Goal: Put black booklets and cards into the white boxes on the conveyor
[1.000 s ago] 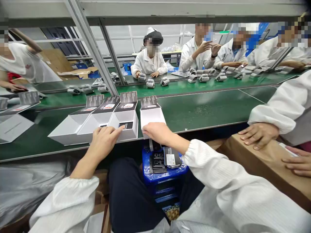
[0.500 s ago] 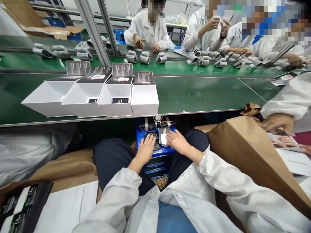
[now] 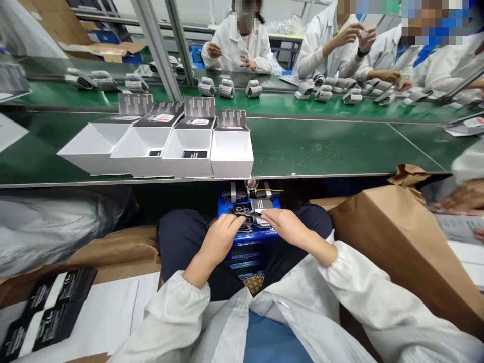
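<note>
Between my knees stands a blue plastic stool [image 3: 260, 235] bearing stacks of small printed black cards. Just above it, my left hand [image 3: 221, 237] pinches the near-left end of a thin black card [image 3: 251, 215]. At the other end of that card are the closed fingertips of my right hand [image 3: 285, 225]. Behind it lies a pile of black-and-white cards [image 3: 260, 203], partly covered by my right fingers. A wristwatch [image 3: 251, 187] and banded black bundles [image 3: 231, 192] sit at the stool's far edge.
Open white boxes [image 3: 231, 154] line the green bench [image 3: 317, 151] ahead, two with black cards inside. Grey rolled items [image 3: 253, 88] stand beyond. A brown paper-lined carton [image 3: 393, 227] flanks my right; banded black packs [image 3: 53, 307] lie at left. A co-worker's hand [image 3: 463, 196] is at far right.
My hands have come off the card stacks and closed, with a thin black card now between them. The view has shifted slightly. The co-worker's hand and leaflet at right have moved.
</note>
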`<move>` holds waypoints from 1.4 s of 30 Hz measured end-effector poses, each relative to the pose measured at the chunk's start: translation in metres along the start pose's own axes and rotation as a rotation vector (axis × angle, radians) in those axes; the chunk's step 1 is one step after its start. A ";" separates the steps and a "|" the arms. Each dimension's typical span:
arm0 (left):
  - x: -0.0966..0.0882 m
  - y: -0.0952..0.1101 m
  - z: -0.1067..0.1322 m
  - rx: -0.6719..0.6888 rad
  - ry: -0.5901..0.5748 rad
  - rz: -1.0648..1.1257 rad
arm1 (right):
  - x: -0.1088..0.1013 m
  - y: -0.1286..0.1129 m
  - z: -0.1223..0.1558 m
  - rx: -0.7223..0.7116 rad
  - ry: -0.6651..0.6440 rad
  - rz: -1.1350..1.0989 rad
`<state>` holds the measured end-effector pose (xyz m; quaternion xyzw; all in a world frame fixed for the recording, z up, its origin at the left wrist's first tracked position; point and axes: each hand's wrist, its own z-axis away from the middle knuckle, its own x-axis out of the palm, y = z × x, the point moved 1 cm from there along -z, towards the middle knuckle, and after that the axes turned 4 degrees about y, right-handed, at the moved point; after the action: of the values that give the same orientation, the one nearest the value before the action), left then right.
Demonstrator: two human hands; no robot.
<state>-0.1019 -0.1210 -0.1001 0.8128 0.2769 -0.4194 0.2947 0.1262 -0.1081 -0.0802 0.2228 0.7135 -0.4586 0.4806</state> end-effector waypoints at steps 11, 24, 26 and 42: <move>-0.046 -0.015 -0.036 -0.251 0.514 -0.027 | -0.095 -0.052 -0.126 -0.346 0.494 0.287; 0.108 -0.021 0.010 -0.487 -0.394 -0.154 | 0.078 0.021 0.000 0.090 -0.099 0.415; 0.108 -0.022 0.012 -0.491 -0.359 -0.151 | 0.082 0.027 -0.002 0.124 -0.084 0.392; 0.113 -0.043 0.017 -1.008 -0.028 0.611 | 0.140 -0.039 0.010 0.481 0.171 -0.509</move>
<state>-0.0849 -0.0811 -0.2145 0.6097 0.1915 -0.1427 0.7558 0.0398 -0.1525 -0.1885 0.1822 0.6554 -0.6980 0.2236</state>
